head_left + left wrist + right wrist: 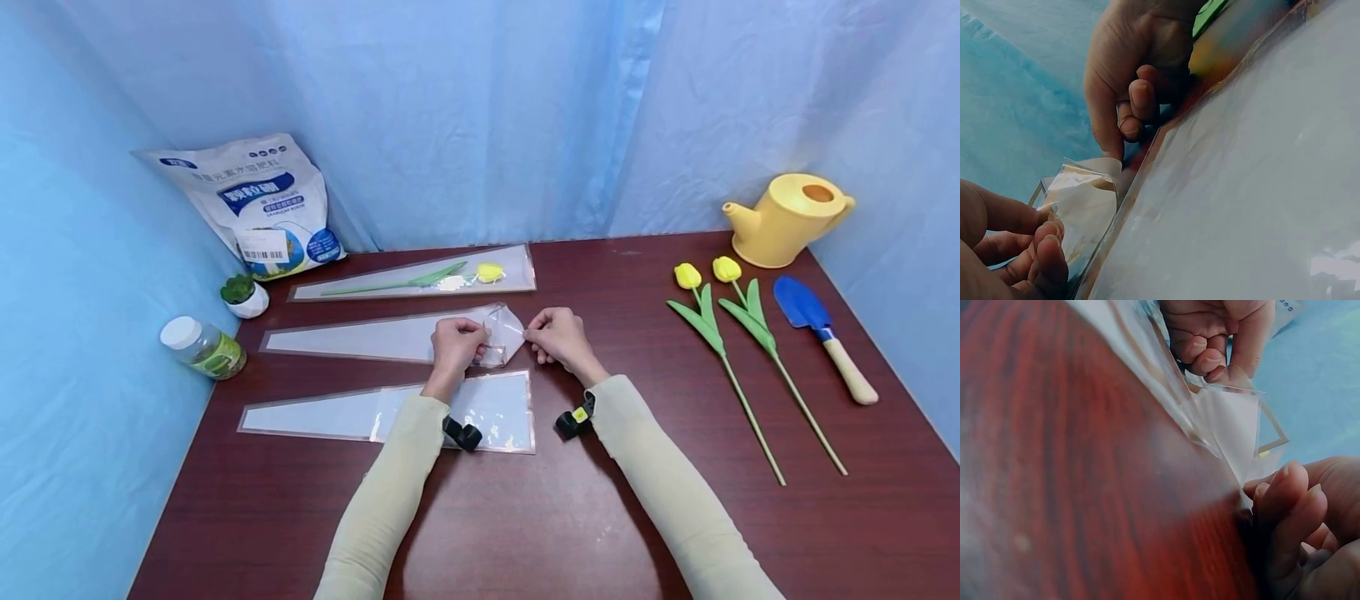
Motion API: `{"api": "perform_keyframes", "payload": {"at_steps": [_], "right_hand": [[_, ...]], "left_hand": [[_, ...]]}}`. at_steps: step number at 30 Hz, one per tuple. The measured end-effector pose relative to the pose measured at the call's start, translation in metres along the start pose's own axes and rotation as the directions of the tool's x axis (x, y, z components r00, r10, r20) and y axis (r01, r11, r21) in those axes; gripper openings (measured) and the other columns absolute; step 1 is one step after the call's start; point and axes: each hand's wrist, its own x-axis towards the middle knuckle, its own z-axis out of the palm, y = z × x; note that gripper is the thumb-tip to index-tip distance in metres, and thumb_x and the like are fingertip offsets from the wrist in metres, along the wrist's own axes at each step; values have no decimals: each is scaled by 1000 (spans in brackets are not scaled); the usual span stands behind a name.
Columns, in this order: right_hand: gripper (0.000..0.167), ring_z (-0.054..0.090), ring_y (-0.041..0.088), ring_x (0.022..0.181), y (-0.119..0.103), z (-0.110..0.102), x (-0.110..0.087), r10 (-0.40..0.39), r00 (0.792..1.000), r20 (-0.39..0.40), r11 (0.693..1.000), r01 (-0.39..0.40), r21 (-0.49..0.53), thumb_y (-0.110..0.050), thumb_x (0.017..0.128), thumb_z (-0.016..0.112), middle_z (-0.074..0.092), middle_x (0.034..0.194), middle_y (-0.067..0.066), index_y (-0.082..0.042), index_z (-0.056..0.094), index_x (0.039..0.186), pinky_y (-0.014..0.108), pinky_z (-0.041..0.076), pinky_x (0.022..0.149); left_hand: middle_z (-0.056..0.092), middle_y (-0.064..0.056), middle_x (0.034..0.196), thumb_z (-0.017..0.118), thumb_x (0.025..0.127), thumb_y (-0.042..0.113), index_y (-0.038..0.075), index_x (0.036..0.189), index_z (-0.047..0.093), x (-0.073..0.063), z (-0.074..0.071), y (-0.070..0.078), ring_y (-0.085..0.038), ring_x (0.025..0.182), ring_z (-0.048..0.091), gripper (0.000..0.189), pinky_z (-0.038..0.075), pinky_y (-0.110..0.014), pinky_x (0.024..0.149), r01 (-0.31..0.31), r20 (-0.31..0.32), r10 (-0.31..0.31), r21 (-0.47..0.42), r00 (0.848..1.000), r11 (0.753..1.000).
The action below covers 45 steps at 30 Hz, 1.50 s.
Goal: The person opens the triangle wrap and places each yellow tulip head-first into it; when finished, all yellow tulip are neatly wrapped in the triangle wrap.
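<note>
A clear, tapered flower sleeve with a pale lining [352,338] lies in the middle of three on the table, its wide end to the right. At that end my left hand [456,348] pinches a turned-back flap of film [1085,187] between thumb and fingers. Opposite it, my right hand [561,340] pinches the pointed edge of the same sleeve [1235,419] between thumb and index finger. The mouth is spread between the two hands. Behind it another sleeve [367,287] holds a yellow tulip [490,272]; in front lies a flat sleeve [322,419].
Two artificial yellow tulips [726,358] [780,358] lie at right, beside a blue trowel [802,304] and a yellow watering can [776,225]. At left stand a fertilizer bag [262,200], a small potted succulent [246,298] and a white-lidded jar [202,346].
</note>
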Motion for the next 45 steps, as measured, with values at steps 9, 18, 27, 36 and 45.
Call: {"api": "perform_keyframes", "payload": {"at_steps": [9,18,27,36,45], "right_hand": [[13,53,7,37,-1,-3,0,-4,999,50,1000,3,17,-14,89,68,61,55,-2,-1,65,92,23,44,38],[24,63,12,55,-9,-16,-14,-48,993,109,994,37,100,-26,98,63,69,80,6,-5,63,110,29,53,48],[30,69,15,68,-7,-62,-37,-92,994,55,996,90,27,-29,101,59,70,105,25,-6,61,119,32,59,59],[37,73,16,74,6,-109,-55,-128,990,-64,988,122,-92,-31,99,61,70,108,23,-3,60,124,29,59,62],[50,70,1,74,22,-155,-71,-148,983,-106,987,139,-87,-31,100,61,64,84,-30,5,52,133,25,58,64]], "left_hand": [[61,2,57,72,84,4,-4,85,75,0,1,2,-7,43,54,8,46,-20,42,4,-10,-3,43,1000,999],[61,1,57,71,85,4,-3,85,75,0,1,2,-7,44,55,8,46,-19,43,-5,-13,6,53,1000,999],[60,1,56,72,84,4,-2,84,75,-1,1,2,-7,43,53,7,45,-19,43,-21,-13,22,51,1000,998],[62,0,58,73,85,5,-3,85,75,-1,0,2,-8,45,55,8,47,-20,44,-19,-3,19,56,1000,998],[62,0,59,72,87,7,-1,85,75,-1,0,1,-8,45,55,9,47,-20,45,-16,-2,17,71,1000,997]]}}
